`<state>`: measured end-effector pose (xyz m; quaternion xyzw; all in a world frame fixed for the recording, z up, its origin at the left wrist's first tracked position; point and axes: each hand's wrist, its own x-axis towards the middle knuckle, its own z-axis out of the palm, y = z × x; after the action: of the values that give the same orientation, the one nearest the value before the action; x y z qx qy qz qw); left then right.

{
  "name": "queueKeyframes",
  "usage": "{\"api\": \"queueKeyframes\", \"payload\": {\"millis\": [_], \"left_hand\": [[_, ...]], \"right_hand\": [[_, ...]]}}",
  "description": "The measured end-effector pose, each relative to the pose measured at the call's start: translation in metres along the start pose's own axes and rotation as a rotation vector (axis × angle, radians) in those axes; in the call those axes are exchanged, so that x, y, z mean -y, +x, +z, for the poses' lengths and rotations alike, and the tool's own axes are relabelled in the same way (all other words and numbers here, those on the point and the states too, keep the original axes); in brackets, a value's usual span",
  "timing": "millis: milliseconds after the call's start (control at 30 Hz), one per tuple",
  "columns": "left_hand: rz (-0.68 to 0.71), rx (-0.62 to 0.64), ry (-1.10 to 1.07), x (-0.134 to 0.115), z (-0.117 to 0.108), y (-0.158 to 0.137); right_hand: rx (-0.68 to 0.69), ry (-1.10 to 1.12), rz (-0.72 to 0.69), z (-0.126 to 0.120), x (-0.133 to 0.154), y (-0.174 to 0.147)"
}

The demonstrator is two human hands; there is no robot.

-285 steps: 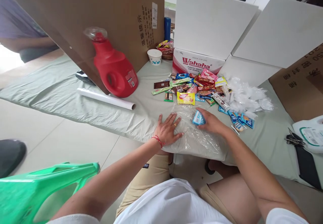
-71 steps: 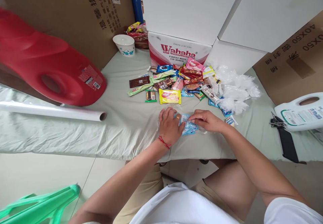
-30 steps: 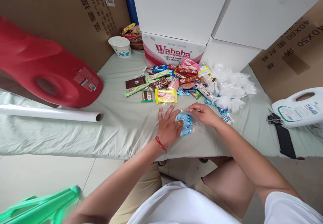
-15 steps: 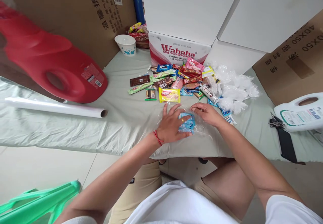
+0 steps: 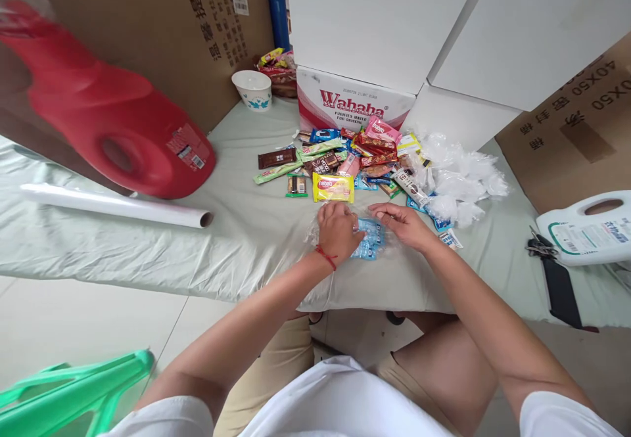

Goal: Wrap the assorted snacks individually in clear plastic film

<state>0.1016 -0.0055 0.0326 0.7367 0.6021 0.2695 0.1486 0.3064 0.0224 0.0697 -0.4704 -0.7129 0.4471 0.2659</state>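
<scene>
On the cloth close to the table's front edge lies a blue snack packet (image 5: 369, 248) inside a clear plastic bag (image 5: 312, 232). My left hand (image 5: 339, 228) rests over the left part of the bag, fingers bent and closed on the film. Its fingertips are partly hidden, and the thumb side touches the blue packet. My right hand (image 5: 403, 225) pinches the bag's film at the upper right between thumb and forefinger. Just beyond the hands sits a yellow wafer packet (image 5: 333, 188), in front of a pile of mixed snack packets (image 5: 325, 161).
Crumpled clear plastic bags (image 5: 458, 177) lie right of the pile. A red jug (image 5: 123, 128) and a film roll (image 5: 118, 207) are at left. White boxes (image 5: 359, 16) stand behind. A white jug (image 5: 586, 227) and a black phone (image 5: 560, 290) lie at right; a paper cup (image 5: 253, 91) stands further back.
My left hand has gone from spread flat over the packet to bent, closed fingers, uncovering more of the blue packet. My right hand keeps its pinch. The camera view has shifted slightly.
</scene>
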Motion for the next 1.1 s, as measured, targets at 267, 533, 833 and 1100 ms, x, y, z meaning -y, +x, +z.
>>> {"api": "queueKeyframes", "payload": {"millis": [267,533,833,1100], "left_hand": [[-0.186,-0.047,-0.033,-0.004,0.013,0.007],[-0.207,0.112,-0.005,0.031,-0.017,0.018],[-0.168,0.513,-0.29,0.071,-0.07,0.008],[-0.162,0.21,-0.564,0.005,-0.025,-0.012]], "right_hand": [[0.066,-0.205,-0.25,-0.004,-0.001,-0.005],[0.35,-0.386,-0.435,0.019,-0.008,-0.031],[0.124,-0.541,-0.428,0.05,-0.024,-0.061],[0.042,-0.527,-0.434,0.066,-0.033,-0.063]]}}
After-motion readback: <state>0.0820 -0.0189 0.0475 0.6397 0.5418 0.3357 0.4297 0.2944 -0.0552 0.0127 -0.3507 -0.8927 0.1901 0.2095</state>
